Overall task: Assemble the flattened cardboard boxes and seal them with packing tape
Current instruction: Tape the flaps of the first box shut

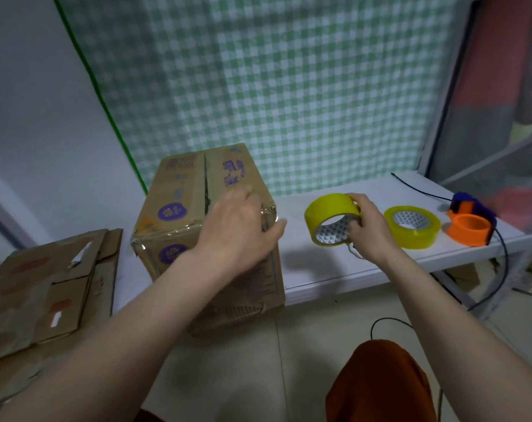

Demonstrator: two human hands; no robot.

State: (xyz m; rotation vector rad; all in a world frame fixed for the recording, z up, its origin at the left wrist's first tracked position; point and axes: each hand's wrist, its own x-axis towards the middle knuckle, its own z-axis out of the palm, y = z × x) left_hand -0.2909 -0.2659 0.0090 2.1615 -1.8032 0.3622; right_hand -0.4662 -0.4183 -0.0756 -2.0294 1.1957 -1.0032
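Your left hand (240,226) lay on the right upper edge of the assembled cardboard box (197,226), fingers straight and relaxed, pressing at the taped corner rather than gripping it. The box stood upright at the left end of the low white shelf (334,269), its top flaps closed with clear tape glinting along the front seam. Your right hand (369,229) grasped a yellow roll of tape (328,217), thumb over the outer band and fingers curled through the core, holding it raised just above the shelf between the box and a second roll (412,226). That second roll lay flat on the shelf just right of your hand. An orange and purple tape dispenser (471,223) sat farther right. Flattened boxes (42,287) lay stacked to the left of the box.
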